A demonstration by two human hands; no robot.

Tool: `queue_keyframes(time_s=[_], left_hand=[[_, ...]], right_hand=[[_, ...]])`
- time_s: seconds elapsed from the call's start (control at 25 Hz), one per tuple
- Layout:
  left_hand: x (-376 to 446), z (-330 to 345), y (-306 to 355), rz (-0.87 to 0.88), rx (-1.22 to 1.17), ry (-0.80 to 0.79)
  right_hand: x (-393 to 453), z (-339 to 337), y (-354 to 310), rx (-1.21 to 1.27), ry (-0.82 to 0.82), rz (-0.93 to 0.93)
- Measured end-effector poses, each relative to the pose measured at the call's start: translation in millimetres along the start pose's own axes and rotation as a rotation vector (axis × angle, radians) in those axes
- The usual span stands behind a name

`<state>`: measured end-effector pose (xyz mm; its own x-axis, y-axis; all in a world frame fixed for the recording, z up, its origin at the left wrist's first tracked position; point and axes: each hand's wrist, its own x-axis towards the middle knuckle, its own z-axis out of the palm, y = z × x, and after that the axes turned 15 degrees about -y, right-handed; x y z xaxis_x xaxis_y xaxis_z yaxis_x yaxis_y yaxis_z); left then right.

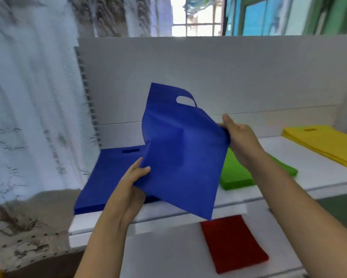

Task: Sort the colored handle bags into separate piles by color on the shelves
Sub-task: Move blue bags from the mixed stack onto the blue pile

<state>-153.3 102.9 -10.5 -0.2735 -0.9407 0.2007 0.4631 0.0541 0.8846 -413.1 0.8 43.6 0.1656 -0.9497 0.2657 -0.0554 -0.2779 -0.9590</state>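
Both hands pinch the blue bag (180,149), left hand (131,185) at its lower-left edge, right hand (239,139) at its right edge, mid-air above the blue pile (108,177); limp fabric may fold or land overlapping the green pile (234,173).

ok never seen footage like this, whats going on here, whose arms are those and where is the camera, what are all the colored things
There is no machine here. The arms belong to a person wearing a camera on the head, so this one picture looks forward and down at their own hands. The left hand pinches the lower edge of a blue handle bag, and the right hand pinches its right edge, holding it up above the upper white shelf. On that shelf lie a pile of blue bags at the left, a green pile in the middle and a yellow pile at the right. A red bag lies on the lower shelf. The person is sorting bags by color.
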Motion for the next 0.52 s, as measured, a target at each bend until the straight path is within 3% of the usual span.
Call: queue_keyframes(time_s=[0.2, 0.32, 0.44, 0.52], left_hand=[[25, 86, -64, -0.184, 0.074, -0.261], [36, 140, -128, -0.275, 0.121, -0.262], [39, 195, -206, -0.341, 0.309, -0.29], [43, 227, -256, -0.388, 0.374, -0.328]], right_hand=[[-95, -120, -1, -0.153, 0.388, -0.021], [-150, -203, 17, -0.297, 0.573, 0.062], [-208, -285, 57, -0.223, 0.712, 0.202], [-239, -331, 89, -0.177, 0.713, 0.317]])
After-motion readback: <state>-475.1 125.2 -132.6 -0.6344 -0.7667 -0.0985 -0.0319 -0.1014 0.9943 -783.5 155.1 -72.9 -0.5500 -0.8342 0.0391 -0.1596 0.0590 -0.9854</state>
